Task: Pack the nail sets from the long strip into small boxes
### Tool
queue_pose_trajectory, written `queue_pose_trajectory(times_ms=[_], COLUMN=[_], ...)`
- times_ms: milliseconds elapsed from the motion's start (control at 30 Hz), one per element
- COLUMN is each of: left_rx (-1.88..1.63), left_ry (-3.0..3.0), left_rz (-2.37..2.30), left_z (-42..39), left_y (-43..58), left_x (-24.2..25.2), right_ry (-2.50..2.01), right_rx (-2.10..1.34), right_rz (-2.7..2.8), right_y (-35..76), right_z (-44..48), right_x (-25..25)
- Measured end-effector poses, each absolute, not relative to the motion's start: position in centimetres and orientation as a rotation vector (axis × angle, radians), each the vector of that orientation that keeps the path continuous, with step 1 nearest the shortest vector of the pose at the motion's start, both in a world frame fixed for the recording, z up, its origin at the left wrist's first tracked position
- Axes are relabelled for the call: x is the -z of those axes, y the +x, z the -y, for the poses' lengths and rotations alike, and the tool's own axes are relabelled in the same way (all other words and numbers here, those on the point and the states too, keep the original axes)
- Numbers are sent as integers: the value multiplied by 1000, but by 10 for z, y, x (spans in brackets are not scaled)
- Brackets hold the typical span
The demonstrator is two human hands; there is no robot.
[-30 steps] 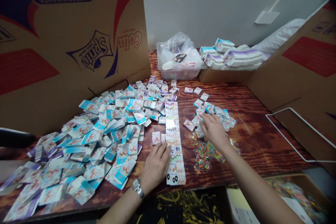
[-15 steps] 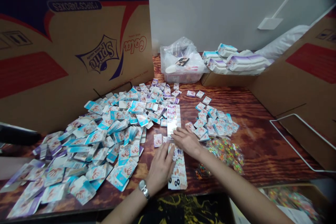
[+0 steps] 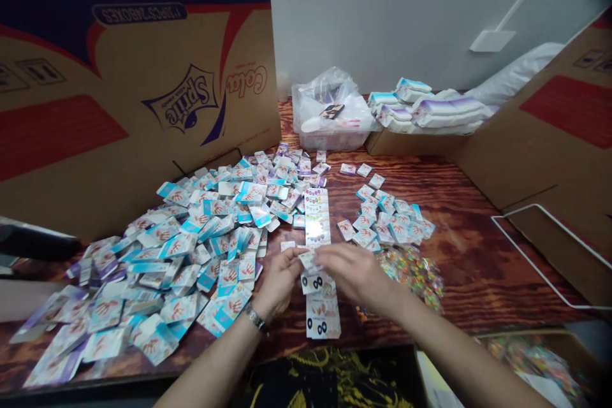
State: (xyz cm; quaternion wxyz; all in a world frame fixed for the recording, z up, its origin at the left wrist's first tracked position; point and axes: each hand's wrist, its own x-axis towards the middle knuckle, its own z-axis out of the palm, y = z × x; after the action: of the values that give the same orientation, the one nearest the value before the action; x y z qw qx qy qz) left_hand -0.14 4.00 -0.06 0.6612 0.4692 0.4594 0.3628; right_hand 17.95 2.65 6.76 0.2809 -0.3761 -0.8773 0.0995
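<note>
A: Surface layout?

B: Dark-grained wood surface (image 3: 459, 255), cardboard cartons (image 3: 71, 140) on both sides, white wall (image 3: 382, 13) behind. Both hands low and central.

A: Fingers?

B: Left fingers (image 3: 287, 268) pinched on a small white card (image 3: 308, 261). Right fingers (image 3: 329, 256) curled against the same card, far side; firm grip or mere touch unclear from this view.

A: Card location?

B: Mid-surface, right over a long printed strip (image 3: 316, 204), just above a loose black-dotted piece (image 3: 313, 282). Card's own axis too small to read. Strip flat, long axis near-to-far, printed rows stacked along it.

A: Failure modes?

B: Card slip from a light pinch, then loss among look-alikes in the big heap of printed cards (image 3: 191, 248) just left. Cause: small part, thin stock, little finger contact. Also wrist sweep: left wristwatch (image 3: 255, 319) close to the heap edge, cards easily shoved loose. Right side: smaller heap (image 3: 392, 223) and clear bag of colourful bits (image 3: 411, 277) beside the right forearm (image 3: 444, 331), snag risk on any wide reach. Glare on the strip's glossy face, print misread possible.
</note>
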Motion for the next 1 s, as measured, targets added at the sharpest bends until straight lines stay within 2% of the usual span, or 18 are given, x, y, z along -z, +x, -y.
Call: queue_pose_trajectory(times_ms=[100,233,433,567,633,867,1000], left_rx=[-863,-895,-917,-983,-935,-843,-961], left_ry=[807,389,552,818,948,981,796], left_rz=[-1009,-827,-840,-970,-935,-786,-906], left_z=[-43,-42,-31,-28,-26,-19,-20], left_y=[-7,-9,-2,-6,-8,-7,-1], left_x=[-6,-23,-25,-17,-19,-28,-19], right_ry=[-850,-846,-813,-1065,-1193,-1322,-1180], right_rx=[-76,-50,-177,-505,-538,-461,-121], right_rz=[2505,2536,2581,2362,2221,2150,2315], right_y=[171,170,172,169,168,167,166], right_z=[-4,3,4,-2,-9,-25,-17], right_x=[-53,-43,-50,-57,-58,-50,-41])
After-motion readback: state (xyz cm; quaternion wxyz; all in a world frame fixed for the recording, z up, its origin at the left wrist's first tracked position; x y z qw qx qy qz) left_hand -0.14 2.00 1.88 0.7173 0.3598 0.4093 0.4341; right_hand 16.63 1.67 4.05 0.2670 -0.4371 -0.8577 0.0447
